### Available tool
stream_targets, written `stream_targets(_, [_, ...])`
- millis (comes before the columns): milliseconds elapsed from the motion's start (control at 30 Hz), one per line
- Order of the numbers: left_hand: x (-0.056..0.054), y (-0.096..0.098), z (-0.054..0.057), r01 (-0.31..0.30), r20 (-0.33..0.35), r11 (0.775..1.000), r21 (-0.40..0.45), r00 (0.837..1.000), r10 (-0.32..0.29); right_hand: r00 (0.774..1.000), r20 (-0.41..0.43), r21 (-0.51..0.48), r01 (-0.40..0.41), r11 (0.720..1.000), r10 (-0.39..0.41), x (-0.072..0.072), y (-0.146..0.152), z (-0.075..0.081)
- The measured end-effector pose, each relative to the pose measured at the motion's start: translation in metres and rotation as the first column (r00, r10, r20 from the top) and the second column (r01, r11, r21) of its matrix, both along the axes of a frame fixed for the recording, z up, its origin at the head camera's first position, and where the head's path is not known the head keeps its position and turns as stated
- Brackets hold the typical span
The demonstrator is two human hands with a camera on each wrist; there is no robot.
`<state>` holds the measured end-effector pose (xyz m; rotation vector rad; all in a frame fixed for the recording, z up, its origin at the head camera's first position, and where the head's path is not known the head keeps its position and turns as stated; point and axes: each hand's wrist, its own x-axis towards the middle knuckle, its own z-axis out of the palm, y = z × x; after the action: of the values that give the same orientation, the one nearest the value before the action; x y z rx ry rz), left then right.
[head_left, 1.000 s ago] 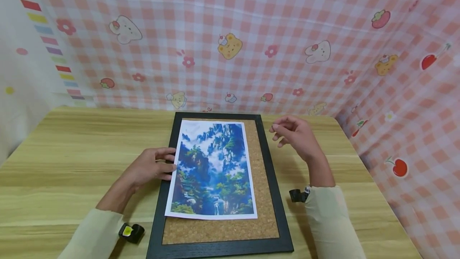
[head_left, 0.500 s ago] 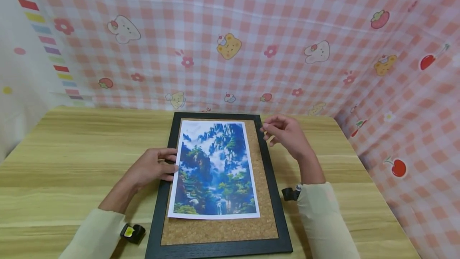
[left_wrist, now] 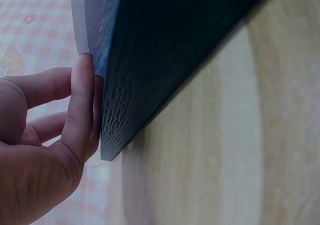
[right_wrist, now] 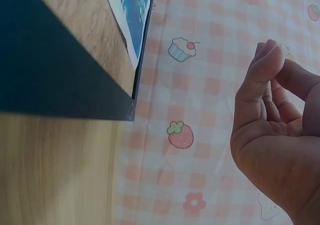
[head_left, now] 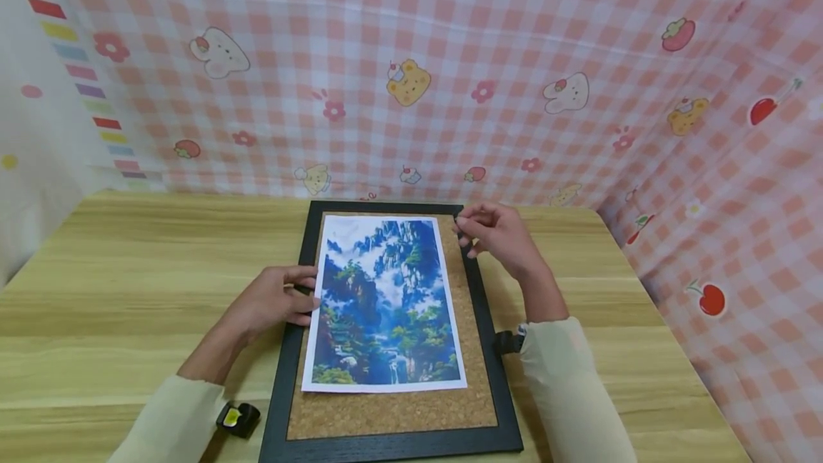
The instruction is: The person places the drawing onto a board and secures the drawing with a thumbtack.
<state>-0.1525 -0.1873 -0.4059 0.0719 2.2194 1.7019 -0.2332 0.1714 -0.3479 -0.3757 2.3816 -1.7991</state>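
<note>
A printed landscape picture (head_left: 386,306) with a white border lies over a cork board (head_left: 386,413) in a black frame (head_left: 398,441). My left hand (head_left: 276,299) rests at the picture's left edge, fingers spread and fairly straight, thumb on the white border. In the left wrist view its fingertips (left_wrist: 82,65) press at the paper beside the frame's side. My right hand (head_left: 498,238) is raised over the frame's upper right corner. Its thumb and index finger meet in a pinch around a tiny dark thing, mostly hidden by the fingertips (right_wrist: 270,52).
The framed board lies on a wood-grain table (head_left: 161,270). A pink checked cloth (head_left: 360,77) with cartoon prints hangs behind and to the right. Black wrist cameras sit at both cuffs, the left one (head_left: 238,419) close to the frame's left side.
My right hand has moved left, from beside the frame to over its upper right corner. The picture's lower end has shifted slightly right under my left hand.
</note>
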Motion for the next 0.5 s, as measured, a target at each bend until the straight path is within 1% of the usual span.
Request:
stream_targets(100, [0.001, 0.000, 0.000, -0.004, -0.004, 1.000, -0.008, 1.000, 0.004, 1.000, 0.010, -0.009, -0.003, 1.000, 0.003, -0.002, -0.006, 0.001])
stream_targets(233, [0.002, 0.000, 0.001, -0.003, -0.008, 1.000, -0.014, 1.000, 0.003, 1.000, 0.003, -0.007, -0.010, 1.000, 0.010, -0.005, -0.014, 0.002])
stream_targets(500, [0.001, 0.001, 0.003, 0.012, 0.004, 1.000, -0.008, 1.000, -0.012, 0.999, 0.028, -0.088, -0.014, 0.996, 0.016, -0.010, -0.029, 0.002])
